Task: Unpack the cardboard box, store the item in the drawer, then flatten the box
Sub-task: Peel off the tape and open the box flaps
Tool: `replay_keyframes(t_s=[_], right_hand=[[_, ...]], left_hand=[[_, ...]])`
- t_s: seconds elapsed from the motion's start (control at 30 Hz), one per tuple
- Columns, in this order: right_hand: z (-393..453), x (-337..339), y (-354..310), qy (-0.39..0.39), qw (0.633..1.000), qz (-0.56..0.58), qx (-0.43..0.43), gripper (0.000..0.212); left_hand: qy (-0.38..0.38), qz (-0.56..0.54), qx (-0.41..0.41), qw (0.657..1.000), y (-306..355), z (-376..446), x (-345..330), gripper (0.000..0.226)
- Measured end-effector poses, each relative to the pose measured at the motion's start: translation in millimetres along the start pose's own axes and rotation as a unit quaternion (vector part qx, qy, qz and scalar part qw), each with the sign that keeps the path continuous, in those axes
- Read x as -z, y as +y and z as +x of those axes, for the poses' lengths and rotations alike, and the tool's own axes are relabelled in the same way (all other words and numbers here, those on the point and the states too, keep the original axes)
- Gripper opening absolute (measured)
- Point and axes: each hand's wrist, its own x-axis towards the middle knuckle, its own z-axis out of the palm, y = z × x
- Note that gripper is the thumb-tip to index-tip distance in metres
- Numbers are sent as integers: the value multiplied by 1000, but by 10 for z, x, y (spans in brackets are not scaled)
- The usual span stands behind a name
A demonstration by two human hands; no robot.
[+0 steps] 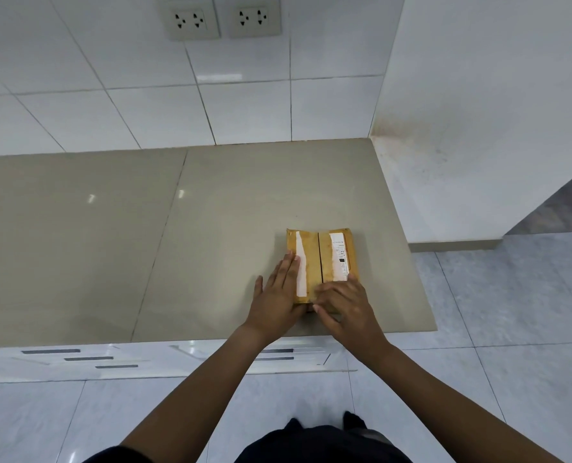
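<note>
A small brown cardboard box point(321, 259) lies on the beige countertop point(144, 235) near its front right corner. Its two top flaps are closed, with a dark seam down the middle and torn white label strips on each flap. My left hand point(278, 295) rests flat against the box's left side and near corner, fingers straight and together. My right hand point(344, 305) lies over the near right end of the box, with its fingers curled at the seam's near end. White drawer fronts point(87, 357) with dark slot handles sit under the counter's front edge.
A white tiled wall with two sockets point(224, 18) stands behind the counter. A white wall panel point(478, 128) borders the counter's right side. The counter ends just right of the box, above a grey tiled floor point(511, 329).
</note>
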Motion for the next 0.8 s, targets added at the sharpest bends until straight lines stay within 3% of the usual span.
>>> replay_keyframes(t_s=[0.23,0.43,0.67,0.8], right_hand=[[8,22,-53,-33,999,-33,6,8],[-30,8,-127,-9,997,-79,11,11],[-7,36,-263,16,976,-212,47,24],[37,62,-291,38,965,-251,71,18]], left_hand=[[-7,12,1,1000,22,-10,28,85],[-17,17,0,1000,29,-16,52,85],[-25,36,11,999,47,-9,46,86],[-32,38,15,999,51,-5,54,87]])
